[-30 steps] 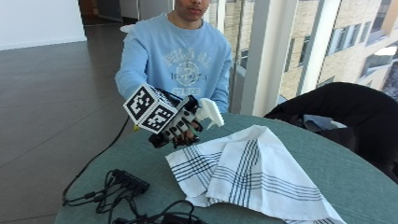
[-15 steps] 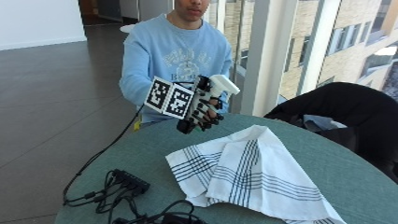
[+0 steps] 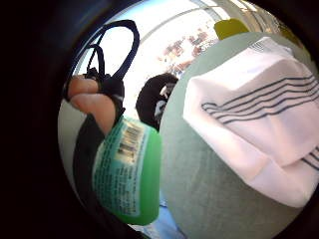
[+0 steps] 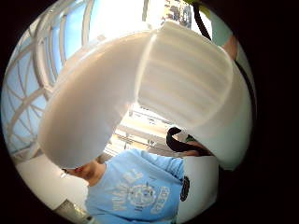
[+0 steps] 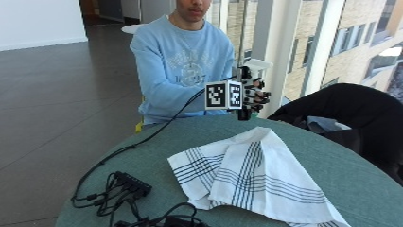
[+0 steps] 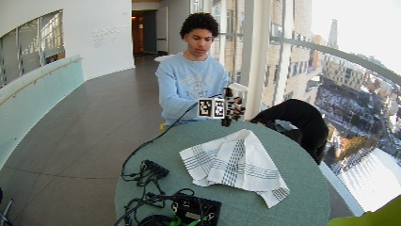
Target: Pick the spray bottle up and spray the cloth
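My gloved right hand (image 5: 253, 96) grips the spray bottle, held upright in the air above the table's far edge, in front of the person's chest. The bottle's white spray head (image 5: 258, 63) sticks out above the fingers; it fills the thumb side palm view (image 4: 154, 88). Its green labelled body (image 3: 129, 169) lies against the palm, with my fingertips (image 3: 94, 104) curled round it. The white cloth with dark stripes (image 5: 252, 175) lies rumpled on the round green table (image 5: 353, 184), below and in front of the hand, apart from it. The wide view shows the hand (image 6: 232, 106) above the cloth (image 6: 235, 160).
Black cables and a power strip (image 5: 129, 184) lie at the table's near left. A black box (image 6: 197, 209) sits at the near edge. A black jacket (image 5: 353, 113) hangs over a chair by the table's right side, next to the windows.
My hand has carried the bottle up and to the right, from beside the cloth's left corner to above the table's far edge. The cloth has not moved.
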Demonstrator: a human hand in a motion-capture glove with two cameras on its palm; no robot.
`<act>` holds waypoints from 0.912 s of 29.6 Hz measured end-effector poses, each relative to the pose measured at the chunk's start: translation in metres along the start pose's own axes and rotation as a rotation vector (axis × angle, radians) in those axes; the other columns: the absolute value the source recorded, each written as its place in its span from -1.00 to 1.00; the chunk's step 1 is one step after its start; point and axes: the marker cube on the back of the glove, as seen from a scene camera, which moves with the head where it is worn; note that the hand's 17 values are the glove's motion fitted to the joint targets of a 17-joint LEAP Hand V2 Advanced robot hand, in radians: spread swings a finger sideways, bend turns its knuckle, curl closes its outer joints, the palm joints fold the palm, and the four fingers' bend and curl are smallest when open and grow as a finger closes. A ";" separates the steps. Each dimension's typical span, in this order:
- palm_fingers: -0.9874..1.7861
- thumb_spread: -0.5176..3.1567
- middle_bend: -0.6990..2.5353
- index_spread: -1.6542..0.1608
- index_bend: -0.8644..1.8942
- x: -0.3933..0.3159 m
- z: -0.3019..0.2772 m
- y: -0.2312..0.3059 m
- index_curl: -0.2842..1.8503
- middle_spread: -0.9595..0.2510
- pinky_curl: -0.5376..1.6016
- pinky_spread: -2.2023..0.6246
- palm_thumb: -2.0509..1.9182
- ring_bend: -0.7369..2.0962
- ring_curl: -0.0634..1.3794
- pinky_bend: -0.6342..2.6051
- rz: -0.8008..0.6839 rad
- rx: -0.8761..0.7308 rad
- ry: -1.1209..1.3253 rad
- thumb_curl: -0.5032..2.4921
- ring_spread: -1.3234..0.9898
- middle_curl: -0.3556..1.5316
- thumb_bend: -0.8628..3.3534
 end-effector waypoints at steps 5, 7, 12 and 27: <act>0.46 -0.27 -0.45 0.56 -0.25 0.008 0.045 -0.015 -0.37 0.49 -0.16 0.61 0.50 -0.16 -0.40 -0.46 -0.046 -0.028 -0.059 -0.25 0.11 -0.16 -0.60; 0.46 -0.27 -0.45 0.55 -0.25 0.013 0.056 -0.020 -0.36 0.48 -0.15 0.61 0.50 -0.18 -0.41 -0.46 -0.056 -0.026 -0.076 -0.25 0.10 -0.17 -0.60; 0.44 -0.24 -0.47 0.54 -0.25 0.030 0.086 -0.032 -0.35 0.47 -0.15 0.59 0.50 -0.21 -0.42 -0.47 -0.093 -0.011 -0.066 -0.26 0.09 -0.19 -0.60; 0.44 -0.20 -0.47 0.52 -0.25 0.052 0.117 -0.045 -0.33 0.43 -0.15 0.56 0.49 -0.23 -0.42 -0.49 -0.083 0.014 -0.101 -0.29 0.06 -0.22 -0.60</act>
